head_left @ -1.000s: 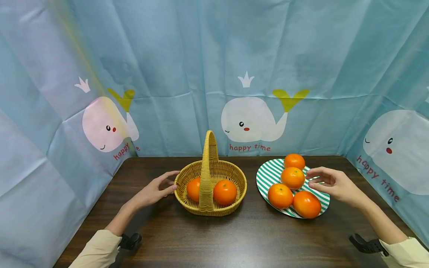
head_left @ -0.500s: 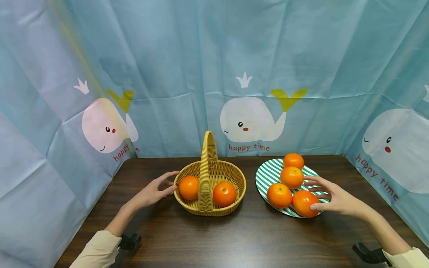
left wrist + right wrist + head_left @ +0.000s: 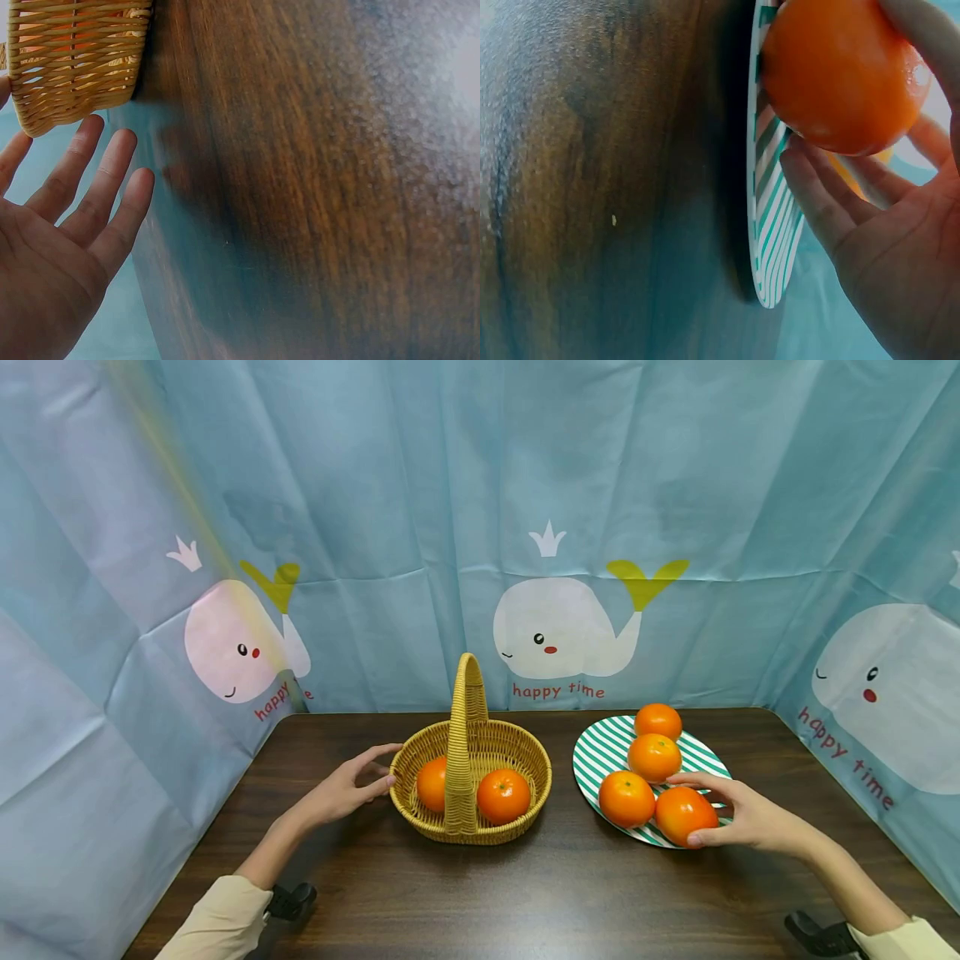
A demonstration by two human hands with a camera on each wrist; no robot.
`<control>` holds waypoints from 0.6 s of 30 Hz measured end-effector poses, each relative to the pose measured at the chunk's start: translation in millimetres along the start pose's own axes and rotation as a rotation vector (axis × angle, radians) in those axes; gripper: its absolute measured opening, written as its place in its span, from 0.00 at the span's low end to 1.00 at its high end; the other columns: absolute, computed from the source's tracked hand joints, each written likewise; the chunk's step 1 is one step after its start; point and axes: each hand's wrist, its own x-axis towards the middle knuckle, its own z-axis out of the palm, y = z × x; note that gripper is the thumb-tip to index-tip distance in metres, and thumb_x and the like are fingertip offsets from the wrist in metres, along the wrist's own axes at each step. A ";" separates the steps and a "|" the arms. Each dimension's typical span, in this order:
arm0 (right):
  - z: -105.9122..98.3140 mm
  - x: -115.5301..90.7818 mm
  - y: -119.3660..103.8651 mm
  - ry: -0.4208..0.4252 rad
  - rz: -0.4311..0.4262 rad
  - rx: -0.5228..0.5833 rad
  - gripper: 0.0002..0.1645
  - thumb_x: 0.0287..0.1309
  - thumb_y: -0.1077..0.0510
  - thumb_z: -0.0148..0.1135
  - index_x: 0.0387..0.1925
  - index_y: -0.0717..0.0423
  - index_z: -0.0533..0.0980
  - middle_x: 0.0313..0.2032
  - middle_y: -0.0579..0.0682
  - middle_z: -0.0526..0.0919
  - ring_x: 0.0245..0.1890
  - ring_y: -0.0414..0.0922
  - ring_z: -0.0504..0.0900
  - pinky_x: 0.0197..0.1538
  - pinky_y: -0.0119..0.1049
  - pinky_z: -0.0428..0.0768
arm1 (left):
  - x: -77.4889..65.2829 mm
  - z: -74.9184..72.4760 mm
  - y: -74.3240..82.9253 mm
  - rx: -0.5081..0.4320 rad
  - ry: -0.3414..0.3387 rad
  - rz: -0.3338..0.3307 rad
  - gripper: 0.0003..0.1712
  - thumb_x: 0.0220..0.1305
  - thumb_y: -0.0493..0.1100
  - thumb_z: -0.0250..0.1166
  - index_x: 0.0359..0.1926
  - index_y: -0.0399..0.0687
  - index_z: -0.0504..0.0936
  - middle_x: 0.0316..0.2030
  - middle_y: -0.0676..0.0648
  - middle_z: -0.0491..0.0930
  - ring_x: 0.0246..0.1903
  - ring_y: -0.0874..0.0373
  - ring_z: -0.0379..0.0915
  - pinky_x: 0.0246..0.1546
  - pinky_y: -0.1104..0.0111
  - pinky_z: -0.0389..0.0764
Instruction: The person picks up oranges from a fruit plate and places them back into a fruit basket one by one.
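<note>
My right hand (image 3: pixel 757 817) is round the front right orange (image 3: pixel 686 816) on the green-and-white striped plate (image 3: pixel 600 747). In the right wrist view its thumb lies over one side of this orange (image 3: pixel 840 75) and the fingers (image 3: pixel 814 191) curl against the other. Three more oranges lie on the plate, the nearest being the front left orange (image 3: pixel 626 798). My left hand (image 3: pixel 341 789) has its fingertips at the left rim of the wicker basket (image 3: pixel 517 739), fingers loosely spread. Inside the basket are two oranges, one (image 3: pixel 503 796) right of the handle and one (image 3: pixel 431 784) partly behind it.
Everything stands on a dark wooden table (image 3: pixel 517 893). The basket's tall arched handle (image 3: pixel 460 743) rises between its two oranges. A blue curtain (image 3: pixel 390 527) with printed whales hangs behind the table and along both sides.
My right hand has come down and left from beside the plate, its fingers closing round the front right orange. The basket's left orange rocked left, then back. The left hand stayed put.
</note>
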 end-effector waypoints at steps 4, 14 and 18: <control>1.1 0.0 -0.2 -0.017 -0.013 0.029 0.37 0.56 0.67 0.74 0.65 0.67 0.70 0.59 0.57 0.77 0.49 0.43 0.81 0.47 0.38 0.82 | 0.1 0.4 -0.7 0.001 0.005 -0.001 0.33 0.76 0.41 0.61 0.76 0.41 0.61 0.57 0.31 0.77 0.51 0.39 0.79 0.41 0.49 0.83; -11.1 -2.4 -7.7 0.008 -0.026 0.091 0.37 0.55 0.72 0.73 0.66 0.66 0.71 0.58 0.53 0.79 0.48 0.44 0.81 0.47 0.36 0.82 | 0.4 0.8 -2.9 0.005 0.016 -0.012 0.33 0.75 0.41 0.62 0.76 0.43 0.62 0.57 0.32 0.77 0.51 0.40 0.79 0.40 0.52 0.83; -21.1 -2.6 -13.5 0.024 -0.049 0.114 0.38 0.54 0.75 0.71 0.66 0.68 0.69 0.57 0.54 0.78 0.47 0.45 0.81 0.45 0.38 0.83 | 0.6 1.1 -3.6 0.009 0.019 -0.007 0.33 0.76 0.42 0.62 0.76 0.44 0.62 0.58 0.32 0.76 0.53 0.40 0.78 0.41 0.54 0.83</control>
